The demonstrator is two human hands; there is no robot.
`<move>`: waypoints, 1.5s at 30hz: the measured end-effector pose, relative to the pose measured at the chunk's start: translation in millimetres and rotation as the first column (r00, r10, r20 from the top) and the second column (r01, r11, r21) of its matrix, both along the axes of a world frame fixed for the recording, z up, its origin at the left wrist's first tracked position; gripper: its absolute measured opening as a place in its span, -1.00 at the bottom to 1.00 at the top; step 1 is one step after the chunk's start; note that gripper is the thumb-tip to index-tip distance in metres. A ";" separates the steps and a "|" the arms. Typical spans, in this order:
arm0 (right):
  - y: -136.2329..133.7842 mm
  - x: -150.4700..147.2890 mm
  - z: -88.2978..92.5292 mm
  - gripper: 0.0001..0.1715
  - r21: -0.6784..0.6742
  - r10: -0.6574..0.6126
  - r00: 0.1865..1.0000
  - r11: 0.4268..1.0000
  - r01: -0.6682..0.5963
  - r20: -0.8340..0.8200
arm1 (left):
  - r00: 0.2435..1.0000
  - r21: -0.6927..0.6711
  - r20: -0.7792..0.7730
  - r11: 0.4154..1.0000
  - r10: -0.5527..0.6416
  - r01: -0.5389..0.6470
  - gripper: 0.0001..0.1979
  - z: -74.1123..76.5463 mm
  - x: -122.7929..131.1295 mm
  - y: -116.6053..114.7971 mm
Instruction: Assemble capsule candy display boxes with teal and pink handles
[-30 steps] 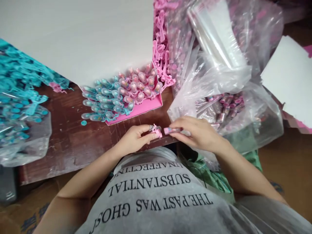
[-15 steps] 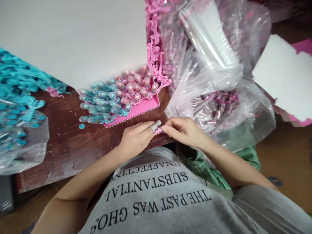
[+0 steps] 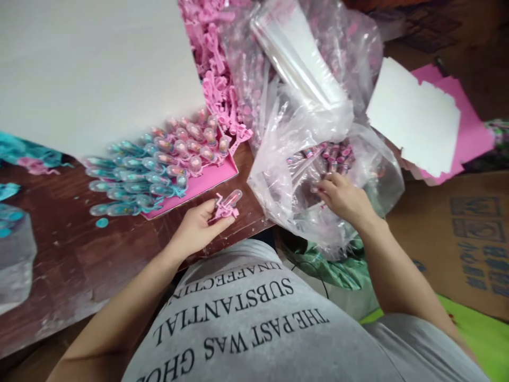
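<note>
My left hand [image 3: 196,225] is closed near the table's front edge, gripping a small pink plastic toy [image 3: 226,206] with a clear rounded capsule top. The capsule points up and to the right. At the opening of a clear plastic bag [image 3: 274,175], my right hand [image 3: 344,199] has its fingers curled together. Whatever lies between those fingertips is too small to make out. Just beyond them, several short pink tubes [image 3: 338,154] lie in the bag. Left of my left hand, a pink box [image 3: 207,180] holds rows of similar capsule-topped toys, teal on the left and pink on the right.
A large white panel [image 3: 91,63] rises behind the box. Pink plastic parts [image 3: 217,90] are heaped beside it. Flat clear bags [image 3: 298,53] lie on the plastic bag. White card sheets [image 3: 413,116] are at the right, and a loose teal disc [image 3: 102,223] is on the table.
My hands have parted. The left has moved left, and the pink toy now shows a clear capsule. My right hand has moved right to the bag of tubes. The view has shifted right.
</note>
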State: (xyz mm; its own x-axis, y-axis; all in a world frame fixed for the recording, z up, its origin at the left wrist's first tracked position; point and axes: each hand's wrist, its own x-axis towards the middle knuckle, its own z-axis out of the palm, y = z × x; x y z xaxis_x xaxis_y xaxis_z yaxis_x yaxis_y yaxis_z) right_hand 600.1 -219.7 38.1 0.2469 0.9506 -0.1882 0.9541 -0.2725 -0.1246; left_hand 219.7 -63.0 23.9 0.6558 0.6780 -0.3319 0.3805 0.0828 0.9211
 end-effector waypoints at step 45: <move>117.7 -141.5 44.6 -0.55 0.555 0.843 0.369 0.537 -0.636 -0.391 | 0.971 -0.452 0.239 0.886 0.012 0.100 -0.55 49.2 -22.5 -9.6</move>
State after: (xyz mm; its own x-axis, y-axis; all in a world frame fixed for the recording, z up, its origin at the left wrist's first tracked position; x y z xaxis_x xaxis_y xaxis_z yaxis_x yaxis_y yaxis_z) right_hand 458.6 -102.0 82.7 -0.6406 0.7099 0.2927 0.4413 0.6524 -0.6162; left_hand 197.2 -72.7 73.1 0.7767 0.4552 -0.4353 0.1778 0.5046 0.8448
